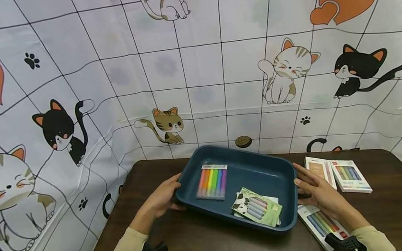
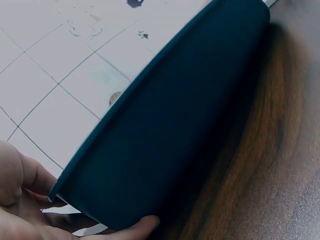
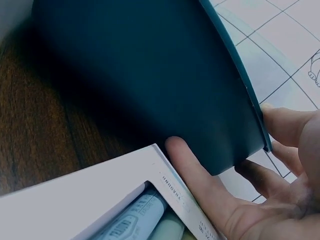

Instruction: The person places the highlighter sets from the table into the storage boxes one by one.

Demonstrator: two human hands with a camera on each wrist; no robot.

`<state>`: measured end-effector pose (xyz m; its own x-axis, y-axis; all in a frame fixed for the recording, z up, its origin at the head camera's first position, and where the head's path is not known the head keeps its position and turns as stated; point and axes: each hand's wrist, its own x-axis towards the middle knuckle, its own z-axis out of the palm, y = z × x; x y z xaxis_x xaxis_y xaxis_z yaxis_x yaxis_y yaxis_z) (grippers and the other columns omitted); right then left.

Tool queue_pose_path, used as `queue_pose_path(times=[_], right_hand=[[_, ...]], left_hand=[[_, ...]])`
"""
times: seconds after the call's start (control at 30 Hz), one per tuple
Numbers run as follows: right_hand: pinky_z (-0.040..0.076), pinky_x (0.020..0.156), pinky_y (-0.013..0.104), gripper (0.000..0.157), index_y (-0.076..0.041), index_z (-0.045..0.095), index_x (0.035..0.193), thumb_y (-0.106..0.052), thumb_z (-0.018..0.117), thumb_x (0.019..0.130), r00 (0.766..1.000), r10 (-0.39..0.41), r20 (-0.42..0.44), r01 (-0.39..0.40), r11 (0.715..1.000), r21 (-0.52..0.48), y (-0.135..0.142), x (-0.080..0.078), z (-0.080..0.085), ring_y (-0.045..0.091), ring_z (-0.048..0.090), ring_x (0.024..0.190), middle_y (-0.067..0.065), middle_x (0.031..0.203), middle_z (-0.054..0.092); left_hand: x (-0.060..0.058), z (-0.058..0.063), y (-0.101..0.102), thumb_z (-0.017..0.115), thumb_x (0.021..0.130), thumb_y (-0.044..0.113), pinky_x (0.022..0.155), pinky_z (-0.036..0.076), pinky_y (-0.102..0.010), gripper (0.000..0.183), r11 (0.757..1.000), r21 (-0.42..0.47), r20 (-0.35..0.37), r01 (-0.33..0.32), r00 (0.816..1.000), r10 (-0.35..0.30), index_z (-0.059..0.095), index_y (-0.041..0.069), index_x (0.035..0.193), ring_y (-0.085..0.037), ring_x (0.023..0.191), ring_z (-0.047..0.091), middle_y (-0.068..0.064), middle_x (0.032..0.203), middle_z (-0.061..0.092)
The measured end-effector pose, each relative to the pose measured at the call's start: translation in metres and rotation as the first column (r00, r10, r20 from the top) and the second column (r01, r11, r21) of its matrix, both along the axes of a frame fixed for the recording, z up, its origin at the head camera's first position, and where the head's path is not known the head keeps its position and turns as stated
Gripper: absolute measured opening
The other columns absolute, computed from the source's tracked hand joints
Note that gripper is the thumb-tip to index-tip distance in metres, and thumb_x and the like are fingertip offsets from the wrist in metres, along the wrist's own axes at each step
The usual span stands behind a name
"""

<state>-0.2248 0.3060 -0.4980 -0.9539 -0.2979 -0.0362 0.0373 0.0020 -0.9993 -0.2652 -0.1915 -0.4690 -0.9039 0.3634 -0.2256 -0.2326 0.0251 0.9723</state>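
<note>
A dark blue plastic bin (image 1: 252, 171) sits slightly askew on the table. My left hand (image 1: 161, 195) grips its left end; in the left wrist view the thumb (image 2: 142, 226) lies along the bin's lower side. My right hand (image 1: 320, 194) holds the right end, with the thumb (image 3: 187, 160) against the wall and fingers at the rim. Inside the bin lie a clear pack of rainbow-coloured highlighters (image 1: 212, 182) and a green panda-print pack of pens (image 1: 258, 206), which overlaps another pale pack, mostly hidden.
Beneath my right hand lies a white box of coloured markers (image 1: 317, 228). Beyond it are another marker box (image 1: 350, 174) and a white box with a tan panel (image 1: 319, 167), side by side. A cat-print curtain (image 1: 201, 67) hangs behind the brown table (image 1: 201, 247).
</note>
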Motion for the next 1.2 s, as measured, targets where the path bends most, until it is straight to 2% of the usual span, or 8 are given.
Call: queue_pose_path(times=[0.2, 0.4, 0.5, 0.63, 0.73, 0.9, 1.07, 1.2], right_hand=[[0.052, 0.093, 0.055, 0.072, -0.02, 0.012, 0.166, -0.027, 0.053, 0.108, 1.0, 0.004, -0.002, -0.004, 1.0, 0.017, -0.001, 0.002, 0.005, 0.052, 0.044, 0.132, 0.023, 0.166, 0.009], [0.055, 0.089, 0.049, 0.072, -0.016, 0.018, 0.165, -0.028, 0.058, 0.106, 0.999, -0.023, -0.037, 0.027, 0.991, 0.131, 0.006, 0.008, 0.014, 0.044, 0.052, 0.128, 0.024, 0.164, 0.019], [0.056, 0.087, 0.047, 0.068, -0.011, 0.023, 0.163, -0.027, 0.057, 0.106, 0.992, -0.036, -0.124, 0.065, 0.969, 0.237, 0.013, 0.01, 0.024, 0.046, 0.055, 0.123, 0.028, 0.16, 0.027], [0.057, 0.084, 0.048, 0.063, -0.004, 0.029, 0.16, -0.025, 0.056, 0.107, 0.97, -0.014, -0.241, 0.109, 0.916, 0.386, 0.025, 0.013, 0.041, 0.052, 0.055, 0.12, 0.032, 0.154, 0.034], [0.054, 0.087, 0.054, 0.061, 0.0, 0.032, 0.158, -0.026, 0.055, 0.107, 0.95, 0.009, -0.312, 0.165, 0.834, 0.527, 0.034, 0.017, 0.051, 0.056, 0.052, 0.122, 0.034, 0.15, 0.04], [0.047, 0.087, 0.068, 0.068, 0.002, 0.034, 0.156, -0.039, 0.055, 0.106, 0.94, 0.0, -0.341, 0.264, 0.633, 0.728, 0.051, 0.019, 0.058, 0.061, 0.048, 0.122, 0.035, 0.146, 0.044], [0.043, 0.084, 0.074, 0.077, 0.003, 0.029, 0.157, -0.05, 0.05, 0.105, 0.952, -0.031, -0.305, 0.279, 0.504, 0.818, 0.069, 0.019, 0.064, 0.066, 0.045, 0.12, 0.045, 0.143, 0.037], [0.035, 0.088, 0.079, 0.082, 0.004, 0.025, 0.157, -0.054, 0.047, 0.104, 0.956, -0.054, -0.287, 0.28, 0.449, 0.848, 0.081, 0.021, 0.069, 0.072, 0.033, 0.122, 0.049, 0.142, 0.032]], left_hand=[[0.001, 0.002, -0.001, 0.032, 0.109, 0.011, 0.08, 0.053, -0.065, 0.054, 1.0, 0.011, 0.005, 0.002, 1.0, -0.002, 0.023, 0.009, 0.162, -0.048, 0.123, 0.049, -0.032, 0.154, 0.029], [0.004, -0.002, -0.001, 0.034, 0.108, 0.011, 0.078, 0.054, -0.065, 0.055, 1.0, 0.009, 0.001, 0.0, 1.0, 0.0, 0.024, 0.007, 0.162, -0.048, 0.117, 0.052, -0.033, 0.153, 0.029], [0.002, -0.002, 0.0, 0.035, 0.108, 0.011, 0.077, 0.054, -0.064, 0.055, 1.0, 0.017, 0.005, -0.011, 1.0, 0.011, 0.026, 0.008, 0.162, -0.046, 0.116, 0.052, -0.032, 0.15, 0.032], [-0.001, -0.002, 0.0, 0.035, 0.107, 0.012, 0.077, 0.054, -0.064, 0.055, 1.0, 0.018, 0.006, -0.025, 1.0, 0.025, 0.026, 0.008, 0.161, -0.045, 0.115, 0.052, -0.032, 0.148, 0.034], [-0.001, -0.001, -0.001, 0.035, 0.107, 0.012, 0.077, 0.054, -0.064, 0.055, 1.0, 0.02, 0.011, -0.019, 1.0, 0.019, 0.027, 0.008, 0.161, -0.045, 0.116, 0.051, -0.031, 0.148, 0.033], [-0.001, -0.002, -0.003, 0.037, 0.106, 0.013, 0.079, 0.053, -0.064, 0.055, 1.0, 0.026, 0.029, -0.015, 0.999, 0.014, 0.029, 0.009, 0.16, -0.044, 0.117, 0.05, -0.03, 0.147, 0.034], [-0.003, -0.006, -0.004, 0.037, 0.106, 0.015, 0.08, 0.053, -0.064, 0.056, 0.999, 0.042, 0.03, -0.007, 1.0, 0.006, 0.028, 0.008, 0.161, -0.042, 0.114, 0.055, -0.031, 0.146, 0.035], [-0.004, -0.009, -0.006, 0.036, 0.107, 0.017, 0.081, 0.053, -0.064, 0.056, 0.998, 0.069, 0.047, -0.002, 0.999, -0.001, 0.027, 0.01, 0.162, -0.042, 0.114, 0.055, -0.03, 0.149, 0.033]])
